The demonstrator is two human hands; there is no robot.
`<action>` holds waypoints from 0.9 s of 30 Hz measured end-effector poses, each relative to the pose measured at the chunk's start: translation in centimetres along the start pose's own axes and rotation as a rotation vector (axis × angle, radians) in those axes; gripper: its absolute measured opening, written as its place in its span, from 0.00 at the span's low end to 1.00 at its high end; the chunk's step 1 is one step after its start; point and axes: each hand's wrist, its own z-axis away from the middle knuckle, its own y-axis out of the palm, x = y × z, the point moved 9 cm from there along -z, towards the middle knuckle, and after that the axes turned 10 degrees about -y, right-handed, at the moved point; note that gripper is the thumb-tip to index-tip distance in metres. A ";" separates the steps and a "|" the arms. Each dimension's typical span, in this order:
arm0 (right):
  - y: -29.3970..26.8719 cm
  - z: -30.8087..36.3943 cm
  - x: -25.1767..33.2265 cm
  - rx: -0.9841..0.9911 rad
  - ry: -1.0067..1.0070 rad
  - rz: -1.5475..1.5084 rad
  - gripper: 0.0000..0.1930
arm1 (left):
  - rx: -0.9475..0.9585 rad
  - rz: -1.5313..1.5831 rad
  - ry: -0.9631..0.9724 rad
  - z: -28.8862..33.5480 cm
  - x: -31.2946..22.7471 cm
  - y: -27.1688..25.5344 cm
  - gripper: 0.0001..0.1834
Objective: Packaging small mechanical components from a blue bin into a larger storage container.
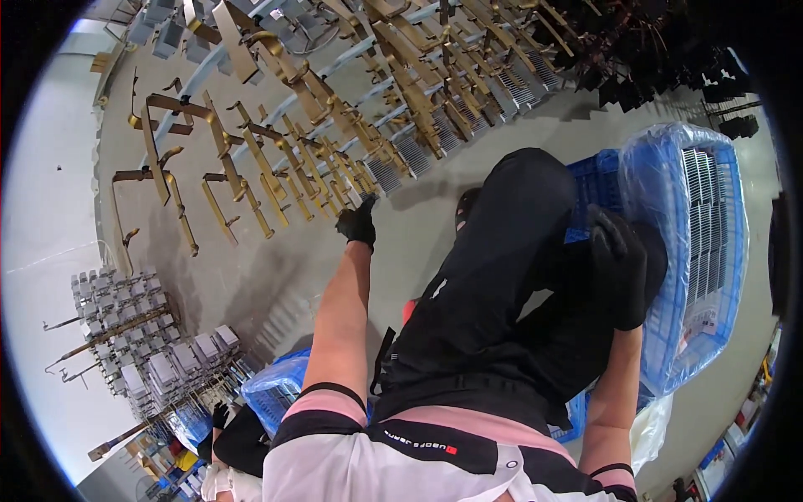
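In the head view, our black-gloved left hand (357, 226) reaches up to the lower ends of the hanging brass-coloured brackets (311, 94), near some grey finned panels (412, 156); we cannot tell whether its fingers grasp anything. Our black-gloved right hand (619, 272) lies over our black trousers (510, 243), fingers bunched together, and we cannot tell if they hold something. Just beside it stands a plastic-lined blue crate (655, 217) of finned pieces (707, 217).

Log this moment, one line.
left hand: gloved, near brass-coloured rack, grip unclear | right hand: gloved, by plastic-lined blue crate
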 end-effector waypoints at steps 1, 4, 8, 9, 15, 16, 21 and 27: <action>-0.3 0.3 -0.8 0.001 0.019 0.040 0.12 | 0.062 0.193 -0.100 1.6 -1.4 0.7 0.23; -0.1 0.3 -0.8 -0.015 0.038 -0.039 0.12 | 0.193 0.603 -0.313 0.9 0.4 0.9 0.23; -0.1 0.2 0.2 -0.026 0.027 -0.070 0.12 | 0.416 1.143 -0.523 0.6 2.2 2.7 0.22; -0.3 0.1 0.3 -0.030 0.022 -0.055 0.12 | 0.421 1.231 -0.544 1.1 2.2 2.9 0.23; -0.8 0.8 -0.6 -0.027 0.080 -0.086 0.13 | 0.465 1.462 -0.624 4.3 1.5 4.8 0.12; -0.6 0.4 0.0 -0.024 0.040 -0.090 0.13 | 0.459 1.358 -0.424 2.8 2.5 3.4 0.12; -1.1 0.4 0.7 -0.019 0.025 -0.065 0.13 | 0.229 0.676 0.282 5.3 2.5 0.2 0.15; -0.5 -0.3 2.0 -0.023 -0.006 -0.125 0.13 | 0.562 0.434 0.324 11.8 2.0 -5.6 0.15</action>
